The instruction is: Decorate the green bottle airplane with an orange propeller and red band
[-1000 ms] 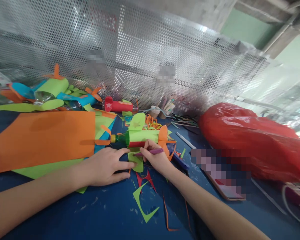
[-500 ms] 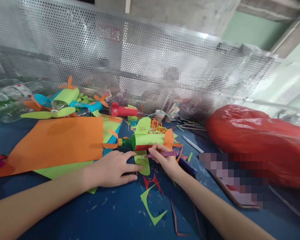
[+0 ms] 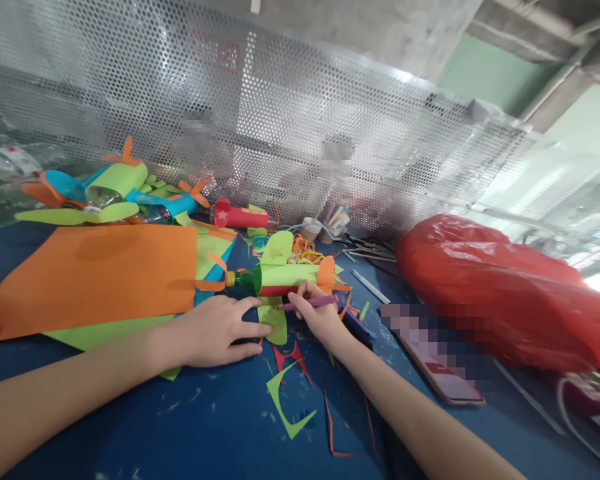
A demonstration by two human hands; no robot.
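Well inside the far edge of the tabletop [image 3: 205, 427], my spread left fingers [image 3: 250, 330] should steady the green wing [image 3: 279, 327] while my right fingers [image 3: 305, 289], closed round the purple pen [image 3: 323, 302], press lightly.

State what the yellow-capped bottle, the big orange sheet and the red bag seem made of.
Bottle: likely glossy plastic; its green neck looks translucent. Orange sheet: probably matte paper or card, thin and flat. Red bag: apparently thin plastic film, shiny and wrinkled.
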